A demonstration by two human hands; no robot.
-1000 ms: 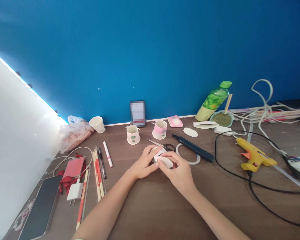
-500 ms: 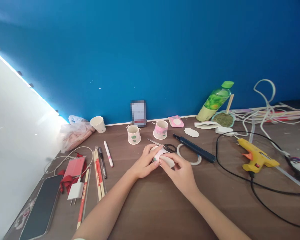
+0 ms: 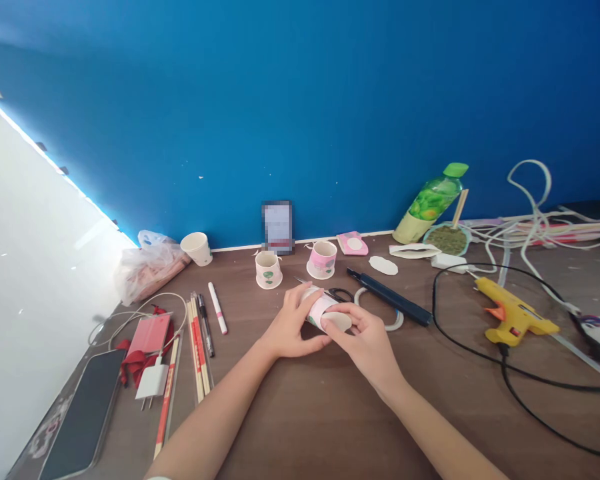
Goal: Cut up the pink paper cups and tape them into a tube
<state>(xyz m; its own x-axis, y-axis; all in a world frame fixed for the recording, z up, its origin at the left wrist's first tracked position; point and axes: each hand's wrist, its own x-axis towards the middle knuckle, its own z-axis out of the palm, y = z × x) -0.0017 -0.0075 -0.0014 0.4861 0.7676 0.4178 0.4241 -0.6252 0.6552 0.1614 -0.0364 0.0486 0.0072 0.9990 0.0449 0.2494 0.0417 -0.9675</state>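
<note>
A pink and white paper cup (image 3: 322, 307) lies on its side between my hands, its open end toward the right. My left hand (image 3: 296, 323) is wrapped over the cup's left end, with the thumb along the near side. At the cup's right end, my right hand (image 3: 360, 333) grips the rim, thumb on the near edge. Just behind the cup are scissors (image 3: 341, 295), partly hidden by it. Two small decorated cups, a white one (image 3: 269, 272) and a pink one (image 3: 321, 261), stand upright farther back.
A dark blue stick-shaped tool (image 3: 393, 298), a white ring (image 3: 394, 325) and a yellow glue gun (image 3: 515, 312) with a black cable lie right. Pens, wrapped chopsticks (image 3: 196, 347) and a phone (image 3: 84, 417) lie left. A bottle (image 3: 427, 208) leans against the blue wall.
The cup between my hands has turned, showing more of its pink side. My left thumb has moved down and right, off the cup's face, and my right fingers have shifted on the rim.
</note>
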